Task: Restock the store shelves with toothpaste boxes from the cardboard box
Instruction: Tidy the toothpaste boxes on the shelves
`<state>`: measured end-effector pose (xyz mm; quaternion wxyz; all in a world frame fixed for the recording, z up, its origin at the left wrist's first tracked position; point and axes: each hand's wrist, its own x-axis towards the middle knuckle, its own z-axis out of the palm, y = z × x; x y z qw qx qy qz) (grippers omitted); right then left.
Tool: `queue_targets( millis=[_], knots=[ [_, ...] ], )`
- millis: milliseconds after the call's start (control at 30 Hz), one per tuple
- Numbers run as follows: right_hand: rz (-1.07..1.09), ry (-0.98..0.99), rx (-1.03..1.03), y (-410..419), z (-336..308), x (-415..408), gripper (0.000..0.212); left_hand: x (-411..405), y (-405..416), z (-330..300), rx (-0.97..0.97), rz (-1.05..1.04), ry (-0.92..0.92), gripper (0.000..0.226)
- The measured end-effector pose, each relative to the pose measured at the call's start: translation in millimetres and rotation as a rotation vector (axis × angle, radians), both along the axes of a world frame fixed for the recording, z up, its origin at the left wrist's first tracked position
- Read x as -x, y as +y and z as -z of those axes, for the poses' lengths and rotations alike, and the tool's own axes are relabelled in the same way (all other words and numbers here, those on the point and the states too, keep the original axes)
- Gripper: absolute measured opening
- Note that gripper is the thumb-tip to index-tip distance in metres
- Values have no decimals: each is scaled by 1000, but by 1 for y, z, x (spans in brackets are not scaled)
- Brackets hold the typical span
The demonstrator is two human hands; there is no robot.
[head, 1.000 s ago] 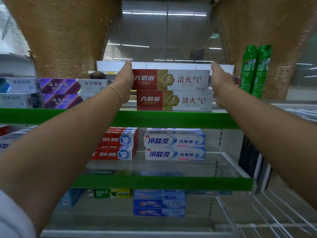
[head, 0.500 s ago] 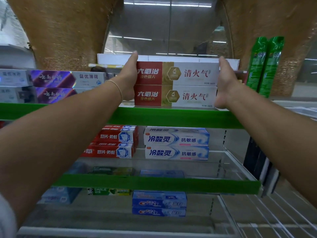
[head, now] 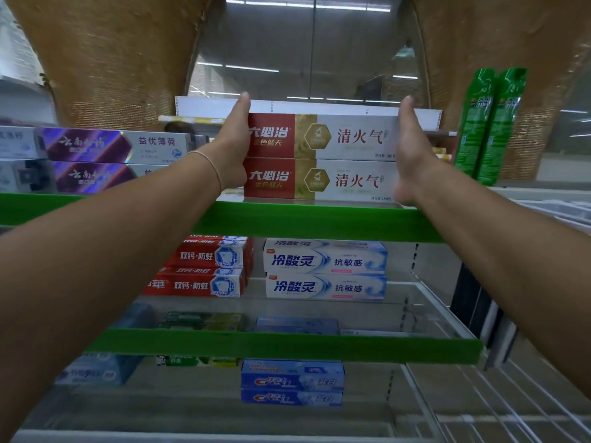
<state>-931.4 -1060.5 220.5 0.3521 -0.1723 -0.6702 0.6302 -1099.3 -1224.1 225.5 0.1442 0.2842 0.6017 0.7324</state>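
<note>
Two red, gold and white toothpaste boxes (head: 323, 158) lie stacked on the top shelf (head: 319, 220), which has a green front edge. My left hand (head: 235, 145) presses flat against the stack's left end, fingers straight and pointing up. My right hand (head: 409, 145) presses flat against the right end the same way. The stack sits squeezed between both palms, its front faces showing. The cardboard box is not in view.
Purple and white boxes (head: 108, 158) fill the top shelf at left; two green packs (head: 489, 123) stand upright at right. Red boxes (head: 204, 270) and white-blue boxes (head: 324, 271) sit on the middle shelf, blue boxes (head: 292, 383) on the lowest. A wire rack (head: 511, 394) lies lower right.
Both hands have stayed flat on the ends of the stack, which now sits squarer on the shelf. The view has shifted slightly down and closer.
</note>
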Motion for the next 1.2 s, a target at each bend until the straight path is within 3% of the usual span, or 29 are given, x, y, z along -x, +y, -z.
queue_targets(
  millis=[200,500,633,1033,1200],
  knots=[
    [36,-9,-27,1,1,3,68,-1,1,-1,53,-32,26,55],
    [61,9,-18,1,3,6,67,-2,-2,1,42,45,4,84],
    [88,2,-49,2,3,8,69,1,0,-1,45,-15,11,91],
    [41,-15,-19,-2,5,6,71,-1,-2,0,87,-30,40,68],
    [117,1,-23,-10,1,-1,64,-4,-7,0,62,-27,104,58]
  ],
)
